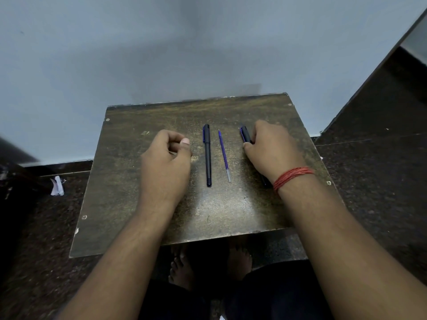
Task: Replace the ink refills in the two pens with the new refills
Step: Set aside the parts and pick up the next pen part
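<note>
The right hand (pixel 270 148) is curling its fingers around the right pen (pixel 245 134), likely lifting it for disassembly; the left hand (pixel 167 153) is resting loosely curled, holding nothing visible, beside the second pen (pixel 208 155) and spare refill (pixel 223 154).

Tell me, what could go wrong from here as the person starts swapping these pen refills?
The loose refill is thin and round and lies bare on the small table; a nudge from either hand might roll it off. The right hand covers most of the second pen, so its grip may be awkward. The left hand, curled near the capped pen, could knock it sideways into the refill.
</note>
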Available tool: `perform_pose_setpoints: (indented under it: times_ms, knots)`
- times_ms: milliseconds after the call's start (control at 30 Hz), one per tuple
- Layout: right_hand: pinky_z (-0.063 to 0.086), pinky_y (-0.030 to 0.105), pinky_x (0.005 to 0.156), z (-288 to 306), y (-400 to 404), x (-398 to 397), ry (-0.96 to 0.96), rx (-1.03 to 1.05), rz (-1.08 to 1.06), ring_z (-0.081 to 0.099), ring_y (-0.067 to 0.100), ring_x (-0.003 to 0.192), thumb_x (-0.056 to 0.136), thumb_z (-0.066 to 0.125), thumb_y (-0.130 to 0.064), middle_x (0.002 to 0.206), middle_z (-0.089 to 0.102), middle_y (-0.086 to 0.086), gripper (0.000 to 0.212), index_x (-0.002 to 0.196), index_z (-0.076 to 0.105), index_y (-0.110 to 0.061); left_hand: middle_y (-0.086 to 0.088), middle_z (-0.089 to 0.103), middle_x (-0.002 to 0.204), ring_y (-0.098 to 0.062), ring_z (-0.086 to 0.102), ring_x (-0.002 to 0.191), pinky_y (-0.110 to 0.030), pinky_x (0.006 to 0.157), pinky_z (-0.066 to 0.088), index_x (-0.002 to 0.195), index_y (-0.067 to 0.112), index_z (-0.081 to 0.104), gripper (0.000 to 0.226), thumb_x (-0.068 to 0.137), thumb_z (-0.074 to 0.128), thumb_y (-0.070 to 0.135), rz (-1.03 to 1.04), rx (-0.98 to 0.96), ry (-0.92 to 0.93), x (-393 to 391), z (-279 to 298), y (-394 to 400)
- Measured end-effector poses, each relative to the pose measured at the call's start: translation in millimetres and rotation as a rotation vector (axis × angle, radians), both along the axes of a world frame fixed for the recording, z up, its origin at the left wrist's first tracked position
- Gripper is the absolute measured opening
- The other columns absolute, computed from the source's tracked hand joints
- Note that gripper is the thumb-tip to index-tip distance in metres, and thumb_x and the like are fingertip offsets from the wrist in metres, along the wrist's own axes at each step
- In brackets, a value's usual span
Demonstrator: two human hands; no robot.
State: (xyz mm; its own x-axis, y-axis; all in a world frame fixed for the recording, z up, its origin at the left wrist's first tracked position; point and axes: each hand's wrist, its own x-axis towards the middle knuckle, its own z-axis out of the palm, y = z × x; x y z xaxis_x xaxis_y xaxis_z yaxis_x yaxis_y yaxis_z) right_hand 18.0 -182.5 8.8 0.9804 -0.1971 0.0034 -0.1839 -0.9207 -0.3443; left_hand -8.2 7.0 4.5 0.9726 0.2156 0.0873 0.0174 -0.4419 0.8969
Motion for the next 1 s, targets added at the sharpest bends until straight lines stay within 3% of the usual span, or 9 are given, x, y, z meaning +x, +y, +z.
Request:
perform_pose_setpoints:
  times_ms: [133, 233, 400, 500, 633, 800, 1000]
  knots:
    - [0.036, 0.031, 0.070, 2.3, -0.3, -0.4, -0.022, -0.013, 0.006, 0.052, 0.027, 0.087, 0.095, 0.060, -0.034, 0.097, 0.061, 0.009, 0.025, 0.104, 0.054, -0.012, 0.004, 0.070, 0.087, -0.006, 0.063, 0.079, -0.006, 0.059, 0.041, 0.092, 0.027, 0.061, 0.007, 0.098, 0.057, 0.026, -0.004, 0.014, 0.010, -0.1, 0.1, -0.2]
    - [0.036, 0.031, 0.070, 10.9, 0.4, -3.6, -0.142, 0.001, 0.005, 0.054, 0.026, 0.088, 0.096, 0.056, -0.040, 0.087, 0.054, 0.001, 0.029, 0.103, 0.054, -0.013, 0.007, 0.068, 0.083, -0.007, 0.063, 0.077, -0.022, 0.065, 0.046, 0.089, 0.028, 0.060, 0.007, 0.097, 0.059, 0.027, -0.026, 0.067, 0.001, -0.8, -1.7, -1.0]
    - [0.036, 0.030, 0.066, 17.6, 8.0, -8.6, -0.266, 0.133, -0.002, 0.053, 0.020, 0.079, 0.095, 0.058, -0.037, 0.075, 0.050, -0.008, 0.021, 0.096, 0.055, -0.016, 0.013, 0.060, 0.078, -0.013, 0.059, 0.074, -0.038, 0.074, 0.051, 0.091, 0.027, 0.059, 0.010, 0.091, 0.062, 0.036, -0.121, 0.361, -0.072, -4.8, -9.8, -11.7]
    - [0.044, 0.031, 0.067, 14.9, 12.3, -7.5, -0.279, 0.179, 0.000, 0.059, 0.019, 0.081, 0.094, 0.058, -0.036, 0.079, 0.060, -0.007, 0.017, 0.094, 0.056, -0.019, 0.013, 0.057, 0.084, -0.016, 0.056, 0.086, -0.042, 0.085, 0.043, 0.092, 0.027, 0.057, 0.018, 0.089, 0.062, 0.044, -0.131, 0.517, -0.084, -5.7, -11.1, -18.0]
    - [0.055, 0.041, 0.072, 11.2, 15.5, -6.0, -0.286, 0.244, 0.010, 0.063, 0.019, 0.079, 0.093, 0.057, -0.038, 0.079, 0.064, -0.006, 0.016, 0.093, 0.056, -0.022, 0.011, 0.055, 0.092, -0.016, 0.053, 0.093, -0.042, 0.087, 0.034, 0.096, 0.026, 0.054, 0.024, 0.090, 0.060, 0.049, -0.136, 0.652, -0.029, -6.9, -14.4, -23.3]
    - [0.054, 0.038, 0.070, 9.7, 14.6, -5.4, -0.296, 0.243, 0.032, 0.062, 0.018, 0.076, 0.093, 0.058, -0.036, 0.077, 0.062, -0.006, 0.015, 0.093, 0.056, -0.022, 0.011, 0.058, 0.090, -0.015, 0.055, 0.090, -0.035, 0.083, 0.025, 0.095, 0.026, 0.054, 0.011, 0.091, 0.058, 0.036, -0.116, 0.622, 0.011, -5.0, -18.0, -23.9]
    - [0.052, 0.034, 0.070, 7.1, 14.5, -4.3, -0.301, 0.286, 0.036, 0.062, 0.017, 0.079, 0.093, 0.058, -0.035, 0.078, 0.063, -0.006, 0.013, 0.095, 0.057, -0.022, 0.006, 0.066, 0.094, -0.019, 0.060, 0.094, -0.039, 0.090, 0.030, 0.101, 0.021, 0.055, 0.011, 0.098, 0.051, 0.031, -0.062, 0.546, 0.023, -2.8, -20.4, -22.7]
